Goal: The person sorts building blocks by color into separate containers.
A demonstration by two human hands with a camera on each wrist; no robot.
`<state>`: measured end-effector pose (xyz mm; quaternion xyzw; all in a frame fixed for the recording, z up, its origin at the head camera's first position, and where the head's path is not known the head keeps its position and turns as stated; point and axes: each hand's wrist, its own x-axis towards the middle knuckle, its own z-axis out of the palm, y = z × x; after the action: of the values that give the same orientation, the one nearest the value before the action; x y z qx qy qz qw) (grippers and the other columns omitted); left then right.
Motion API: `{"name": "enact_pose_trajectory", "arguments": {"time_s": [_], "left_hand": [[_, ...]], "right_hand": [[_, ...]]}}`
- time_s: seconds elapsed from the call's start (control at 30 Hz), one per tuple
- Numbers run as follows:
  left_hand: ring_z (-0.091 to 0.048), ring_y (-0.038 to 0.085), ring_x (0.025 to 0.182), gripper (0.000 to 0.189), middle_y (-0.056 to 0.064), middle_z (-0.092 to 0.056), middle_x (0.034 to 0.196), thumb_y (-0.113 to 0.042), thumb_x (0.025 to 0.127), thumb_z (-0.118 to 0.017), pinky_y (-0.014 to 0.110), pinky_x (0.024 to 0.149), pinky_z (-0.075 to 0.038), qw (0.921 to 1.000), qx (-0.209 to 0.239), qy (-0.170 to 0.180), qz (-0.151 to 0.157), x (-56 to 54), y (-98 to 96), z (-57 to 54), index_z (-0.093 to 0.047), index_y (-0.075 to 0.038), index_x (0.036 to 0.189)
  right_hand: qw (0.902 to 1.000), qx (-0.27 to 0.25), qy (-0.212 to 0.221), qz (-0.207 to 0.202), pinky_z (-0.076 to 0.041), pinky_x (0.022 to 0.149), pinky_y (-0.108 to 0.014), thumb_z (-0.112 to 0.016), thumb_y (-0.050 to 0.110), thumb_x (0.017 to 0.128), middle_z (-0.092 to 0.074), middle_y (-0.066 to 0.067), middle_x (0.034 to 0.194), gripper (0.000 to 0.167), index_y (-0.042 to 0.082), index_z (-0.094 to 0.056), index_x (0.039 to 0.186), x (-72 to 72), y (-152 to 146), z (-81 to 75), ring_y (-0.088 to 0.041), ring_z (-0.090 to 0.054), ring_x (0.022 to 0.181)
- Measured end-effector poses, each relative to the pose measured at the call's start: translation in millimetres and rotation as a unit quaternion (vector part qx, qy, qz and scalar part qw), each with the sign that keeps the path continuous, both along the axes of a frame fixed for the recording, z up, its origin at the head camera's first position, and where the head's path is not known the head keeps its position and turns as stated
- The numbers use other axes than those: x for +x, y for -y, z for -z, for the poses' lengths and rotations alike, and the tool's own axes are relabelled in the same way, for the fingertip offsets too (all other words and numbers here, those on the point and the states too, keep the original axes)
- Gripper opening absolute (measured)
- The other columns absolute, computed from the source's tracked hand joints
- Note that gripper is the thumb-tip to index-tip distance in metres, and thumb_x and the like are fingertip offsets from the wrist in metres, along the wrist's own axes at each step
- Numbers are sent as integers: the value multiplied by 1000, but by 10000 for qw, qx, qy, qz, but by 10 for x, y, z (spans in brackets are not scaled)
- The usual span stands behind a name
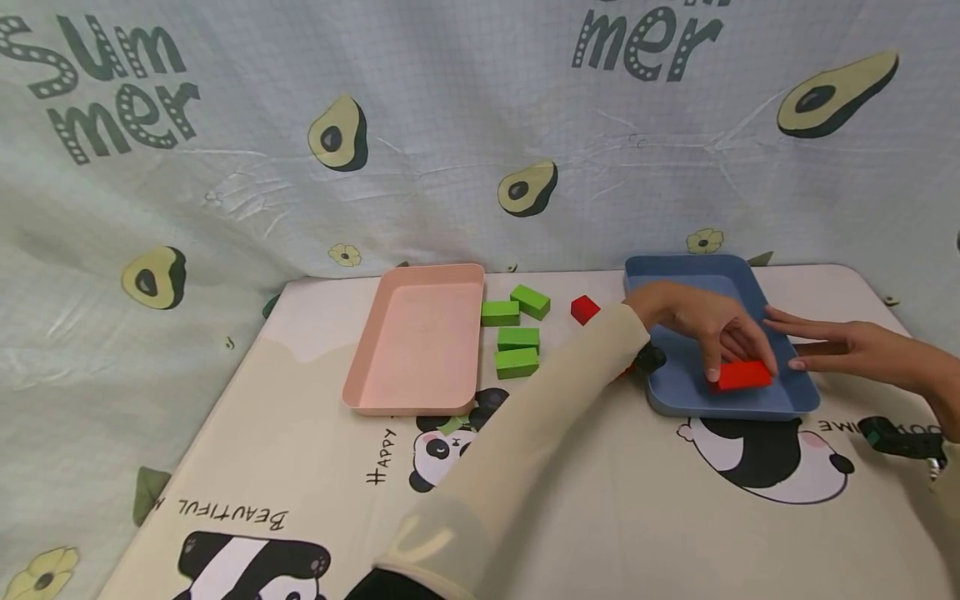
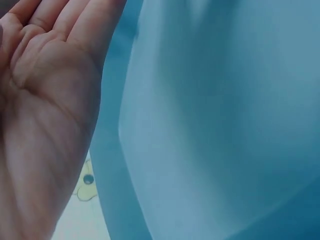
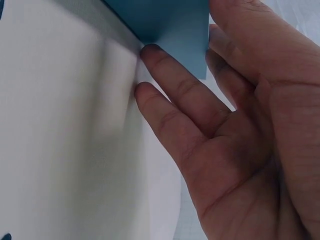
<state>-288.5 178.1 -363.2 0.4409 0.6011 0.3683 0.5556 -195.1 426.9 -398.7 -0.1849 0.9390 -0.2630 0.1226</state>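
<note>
My left hand reaches across into the blue tray and pinches a red block between thumb and fingers, low over the tray's near end. In the left wrist view the left palm shows beside the blue tray, with the block out of sight. My right hand is at the tray's right side, fingers fairly straight and fingertips right at the rim. The right wrist view has the right hand's fingers spread by a blue tray corner.
A pink tray stands to the left. Several green blocks lie beside it. Another red block sits left of the blue tray; a bit of red shows behind the left sleeve. A printed cloth backdrop hangs behind the table.
</note>
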Motion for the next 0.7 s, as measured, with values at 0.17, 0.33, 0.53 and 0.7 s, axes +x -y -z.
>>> {"name": "enact_pose_trajectory", "arguments": {"time_s": [0.17, 0.33, 0.53, 0.7], "left_hand": [[-61, 9, 117, 73, 9, -66, 130, 26, 64, -81, 17, 100, -47, 9995, -244, -175, 122, 51, -25, 3, -62, 8, 132], [-59, 6, 121, 75, 13, -61, 140, 28, 67, -77, 16, 102, -45, 9995, -208, -196, 159, 58, -10, 19, -58, 9, 137], [-57, 12, 128, 67, 19, -55, 146, 18, 74, -75, 21, 106, -44, 9992, 326, -223, -14, -24, 91, -1, -56, 10, 138], [-56, 13, 130, 56, 20, -54, 146, 11, 85, -73, 23, 108, -43, 9937, 625, -901, -235, -72, 336, -98, -57, 8, 138]], "right_hand": [[10000, 8, -80, -27, -48, 93, -31, -71, 20, 96, -19, 51, 138, 68, 13, -41, 156, -2, -15, 3, 35, -22, 110], [9999, -73, -139, -63, -41, 94, -17, -71, 18, 96, -20, 50, 140, 68, 14, -41, 156, 2, -36, 24, 35, -21, 112], [9999, -135, -12, -39, -39, 92, -78, -71, 21, 97, -18, 51, 135, 69, 10, -39, 156, -5, -17, 26, 36, -20, 107], [9999, -99, -18, 22, -37, 93, -79, -72, 23, 96, -17, 52, 134, 69, 11, -40, 156, 0, -2, 33, 35, -18, 109]]}}
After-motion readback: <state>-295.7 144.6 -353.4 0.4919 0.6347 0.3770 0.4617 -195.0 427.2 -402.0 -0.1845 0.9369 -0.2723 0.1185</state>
